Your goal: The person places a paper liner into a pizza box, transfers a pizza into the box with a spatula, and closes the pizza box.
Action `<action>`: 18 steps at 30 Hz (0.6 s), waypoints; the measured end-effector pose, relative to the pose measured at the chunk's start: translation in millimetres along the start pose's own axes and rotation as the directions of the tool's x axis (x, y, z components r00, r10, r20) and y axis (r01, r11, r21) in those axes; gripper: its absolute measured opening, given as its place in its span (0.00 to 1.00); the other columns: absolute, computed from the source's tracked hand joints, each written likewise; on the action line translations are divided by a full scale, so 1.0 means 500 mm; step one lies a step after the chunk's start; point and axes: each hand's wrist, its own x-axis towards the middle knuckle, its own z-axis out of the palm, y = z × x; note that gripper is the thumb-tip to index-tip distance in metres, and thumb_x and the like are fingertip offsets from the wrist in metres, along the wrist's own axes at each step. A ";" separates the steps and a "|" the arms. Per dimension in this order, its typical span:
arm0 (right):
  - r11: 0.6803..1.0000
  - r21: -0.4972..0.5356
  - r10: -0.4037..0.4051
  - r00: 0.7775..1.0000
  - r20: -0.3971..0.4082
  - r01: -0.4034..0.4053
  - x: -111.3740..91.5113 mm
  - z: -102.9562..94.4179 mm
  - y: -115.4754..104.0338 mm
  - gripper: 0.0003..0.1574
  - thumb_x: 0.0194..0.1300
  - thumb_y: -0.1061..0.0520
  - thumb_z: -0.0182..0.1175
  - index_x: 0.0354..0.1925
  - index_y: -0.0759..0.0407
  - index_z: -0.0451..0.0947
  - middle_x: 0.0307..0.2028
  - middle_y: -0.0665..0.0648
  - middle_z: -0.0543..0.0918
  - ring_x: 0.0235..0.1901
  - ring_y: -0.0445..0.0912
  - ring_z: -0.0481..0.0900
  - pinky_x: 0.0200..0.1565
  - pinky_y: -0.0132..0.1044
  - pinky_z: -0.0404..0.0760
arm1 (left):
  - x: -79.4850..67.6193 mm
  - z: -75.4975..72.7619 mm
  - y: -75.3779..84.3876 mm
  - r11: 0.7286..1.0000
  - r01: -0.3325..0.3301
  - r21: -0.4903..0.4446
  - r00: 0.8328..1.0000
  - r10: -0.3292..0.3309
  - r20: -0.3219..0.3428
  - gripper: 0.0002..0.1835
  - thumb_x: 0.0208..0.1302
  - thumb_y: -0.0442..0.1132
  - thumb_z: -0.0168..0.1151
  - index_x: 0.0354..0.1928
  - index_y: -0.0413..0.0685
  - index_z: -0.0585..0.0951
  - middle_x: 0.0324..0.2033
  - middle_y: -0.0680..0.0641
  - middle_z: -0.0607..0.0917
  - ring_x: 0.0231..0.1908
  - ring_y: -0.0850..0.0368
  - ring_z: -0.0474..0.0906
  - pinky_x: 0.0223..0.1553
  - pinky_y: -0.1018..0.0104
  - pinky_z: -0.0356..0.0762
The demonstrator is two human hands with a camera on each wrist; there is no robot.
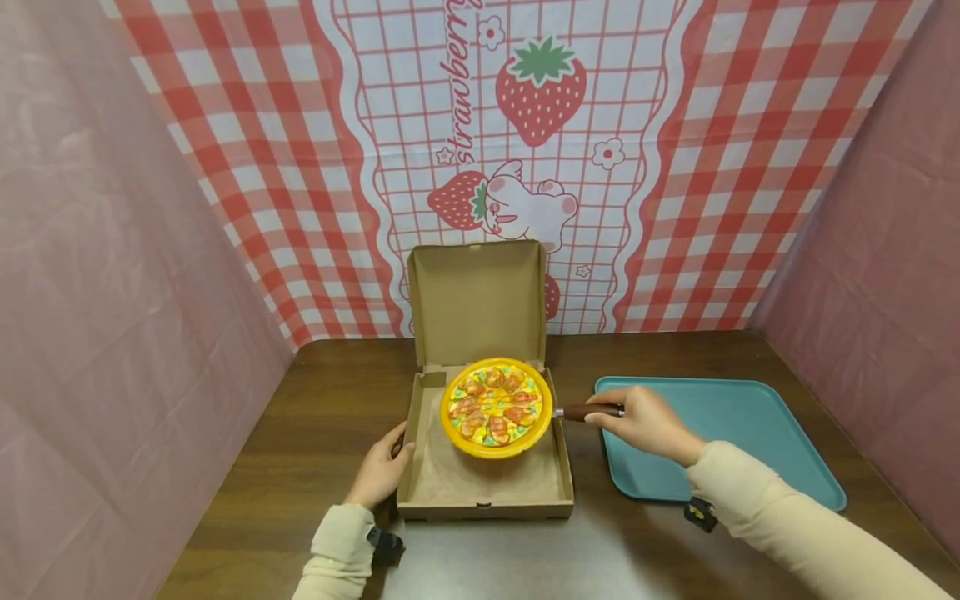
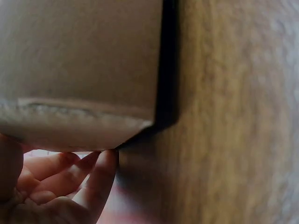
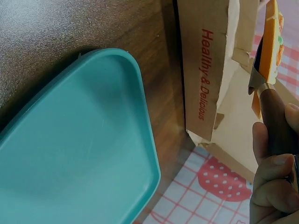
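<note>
A round toy pizza with a yellow rim is held up over the base of an open cardboard pizza box. My right hand grips the dark brown handle of a pizza server, its fingers curled round the wood. In the right wrist view the server's metal blade lies under the pizza. At the box's left wall, my left hand holds the side, fingertips near the bottom edge and thumb higher up.
A teal tray lies on the brown wooden table, right of the box. The box lid stands upright before a red-and-white strawberry cloth. Pink cloth hangs on both sides.
</note>
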 end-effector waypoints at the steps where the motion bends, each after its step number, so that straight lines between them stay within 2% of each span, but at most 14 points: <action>1: 1.000 -0.002 -0.006 1.000 -0.002 0.006 0.001 0.002 -0.001 0.19 0.65 0.48 0.64 0.48 0.58 0.85 0.20 0.49 0.80 0.13 0.35 0.57 0.17 0.29 0.62 | 0.000 0.000 0.000 1.000 -0.003 0.005 1.000 0.003 -0.001 0.26 0.70 0.32 0.53 0.67 0.28 0.66 0.61 0.27 0.74 0.57 0.35 0.77 0.54 0.47 0.79; 5: 1.000 0.001 -0.005 1.000 0.007 0.005 0.003 0.011 -0.003 0.18 0.64 0.48 0.65 0.47 0.58 0.85 0.24 0.51 0.83 0.13 0.35 0.59 0.17 0.29 0.62 | -0.001 0.000 0.002 1.000 -0.011 0.019 1.000 0.011 0.002 0.26 0.70 0.31 0.52 0.67 0.27 0.66 0.62 0.27 0.73 0.59 0.34 0.75 0.56 0.46 0.78; 9: 1.000 -0.003 0.005 0.999 0.036 -0.005 0.007 0.021 -0.004 0.17 0.64 0.48 0.65 0.46 0.57 0.86 0.23 0.52 0.82 0.14 0.36 0.60 0.17 0.29 0.62 | -0.002 -0.002 0.005 1.000 -0.008 0.027 1.000 0.008 0.005 0.26 0.70 0.31 0.51 0.67 0.28 0.66 0.63 0.27 0.72 0.61 0.33 0.73 0.59 0.44 0.75; 18: 1.000 -0.012 -0.027 0.997 0.076 0.028 0.013 0.052 -0.003 0.13 0.64 0.51 0.65 0.44 0.55 0.86 0.24 0.51 0.83 0.15 0.36 0.61 0.18 0.29 0.63 | -0.003 -0.002 0.011 0.999 -0.007 0.053 1.000 0.007 0.001 0.25 0.71 0.31 0.51 0.67 0.28 0.66 0.63 0.27 0.72 0.61 0.33 0.73 0.60 0.43 0.73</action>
